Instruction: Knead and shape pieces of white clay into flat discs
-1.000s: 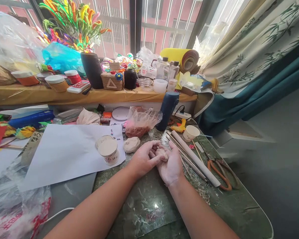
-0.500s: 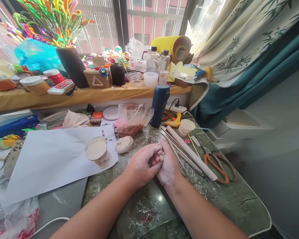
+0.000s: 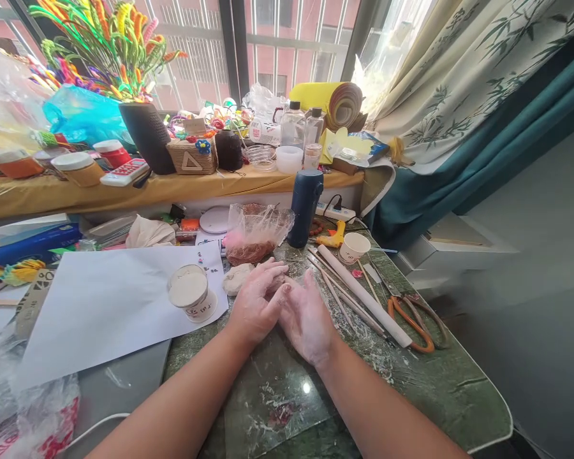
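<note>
My left hand [image 3: 258, 295] lies across the fingers of my right hand [image 3: 310, 319], palms turned toward each other over the table. Both hands are dusted with white, and their fingers are fairly straight and pressed against each other. Whatever is between them is hidden. My right thumb points up, and its palm partly shows. Just behind my left hand sits a pale lump of clay [image 3: 236, 278]. A paper cup filled with pale material [image 3: 189, 290] stands on a white sheet of paper [image 3: 110, 299] to the left.
To the right lie a white rolling rod [image 3: 363, 296], several thin sticks [image 3: 347, 296] and orange-handled scissors [image 3: 414, 325]. Behind are a second paper cup [image 3: 354, 247], a yellow glue gun [image 3: 333, 234], a dark blue flask [image 3: 305, 207] and a plastic bag with reddish-brown material [image 3: 253, 245].
My hands have gone from cupped together to flatter, with the left fingers now stretched over the right. They moved slightly left and away, and the left hand now partly covers the clay lump.
</note>
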`<control>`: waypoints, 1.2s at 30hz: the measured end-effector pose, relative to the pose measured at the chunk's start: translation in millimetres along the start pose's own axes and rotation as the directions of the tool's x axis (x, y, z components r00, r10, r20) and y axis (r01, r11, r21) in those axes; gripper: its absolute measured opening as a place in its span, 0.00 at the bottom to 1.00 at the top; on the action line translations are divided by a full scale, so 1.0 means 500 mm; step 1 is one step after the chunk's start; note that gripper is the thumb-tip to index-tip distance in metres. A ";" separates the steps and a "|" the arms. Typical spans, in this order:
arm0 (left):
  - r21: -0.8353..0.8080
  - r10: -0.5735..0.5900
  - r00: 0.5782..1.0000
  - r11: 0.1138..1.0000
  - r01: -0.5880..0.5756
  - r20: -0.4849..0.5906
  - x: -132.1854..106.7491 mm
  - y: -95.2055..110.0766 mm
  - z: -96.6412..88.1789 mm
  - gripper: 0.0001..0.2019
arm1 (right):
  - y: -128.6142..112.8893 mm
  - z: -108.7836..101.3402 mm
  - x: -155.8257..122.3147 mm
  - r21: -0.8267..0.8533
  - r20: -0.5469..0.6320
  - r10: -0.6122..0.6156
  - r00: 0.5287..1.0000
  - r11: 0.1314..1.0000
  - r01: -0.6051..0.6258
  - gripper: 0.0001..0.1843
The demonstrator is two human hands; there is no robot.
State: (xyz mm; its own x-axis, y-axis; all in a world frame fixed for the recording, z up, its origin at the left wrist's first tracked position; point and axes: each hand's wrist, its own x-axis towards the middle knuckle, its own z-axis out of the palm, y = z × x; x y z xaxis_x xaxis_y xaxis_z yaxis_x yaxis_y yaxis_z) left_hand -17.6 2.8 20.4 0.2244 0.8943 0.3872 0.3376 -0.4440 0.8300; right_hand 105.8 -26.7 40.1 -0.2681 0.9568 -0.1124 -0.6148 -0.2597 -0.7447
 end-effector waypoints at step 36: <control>-0.567 -0.201 0.959 0.822 0.053 -0.202 0.009 -0.061 0.022 0.27 | -0.034 -0.047 -0.051 -0.880 0.212 -0.472 0.856 0.288 0.377 0.18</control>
State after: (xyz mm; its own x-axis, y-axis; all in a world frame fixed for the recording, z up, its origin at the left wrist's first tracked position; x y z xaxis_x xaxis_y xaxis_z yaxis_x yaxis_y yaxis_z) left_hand -16.9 19.7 -7.8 -0.0369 0.9576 0.2857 -0.2284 -0.2864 0.9305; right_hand 140.1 -43.5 40.2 -0.0966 0.9137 0.3947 0.3751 0.4007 -0.8359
